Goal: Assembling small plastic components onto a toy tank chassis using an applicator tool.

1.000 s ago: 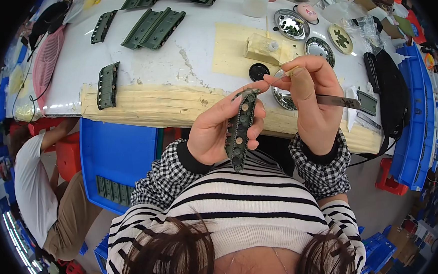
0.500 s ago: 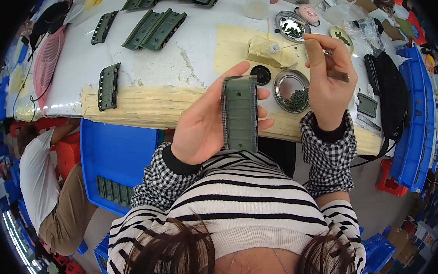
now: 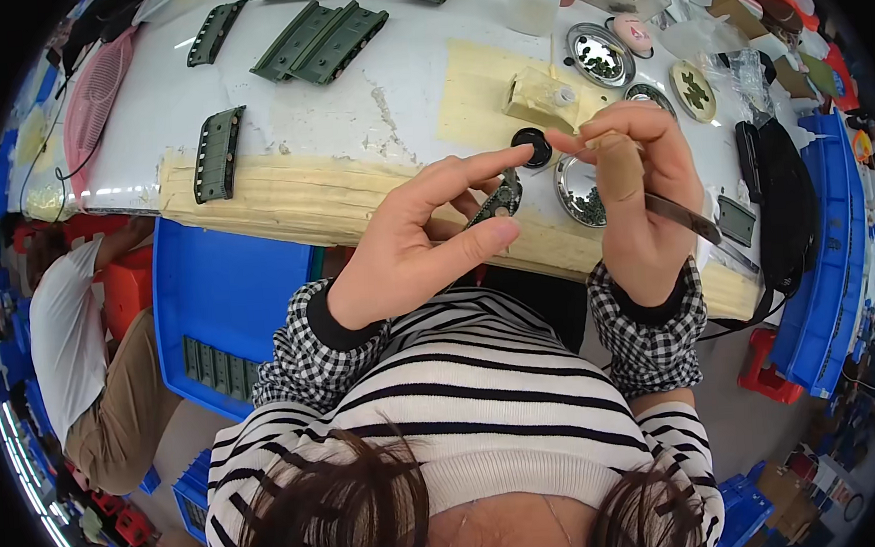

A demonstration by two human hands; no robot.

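My left hand (image 3: 420,239) grips a green ribbed plastic panel (image 3: 499,202), now seen nearly edge-on, with its thumb and fingers around it. In my right hand (image 3: 648,195) is a pair of metal tweezers (image 3: 683,216); the flat end sticks out behind the hand and the tips are hidden by fingers. My right fingertips are close to the left index finger. Just beyond the hands lie a small black round dish (image 3: 531,147) and a steel dish (image 3: 565,190) of tiny dark green parts. A tape-covered yellow block (image 3: 539,102) stands behind them.
Further back are another steel dish (image 3: 599,53) of dark pieces and a pale round lid (image 3: 694,92) with green bits. Similar green panels (image 3: 318,45) lie on the left of the table. A blue bin (image 3: 233,286) sits below its edge. A person (image 3: 82,355) sits at far left.
The panel has turned from face-up to nearly edge-on in my left hand. My right hand has brought the tweezers from near the yellow block down and inward, closer to the left hand.
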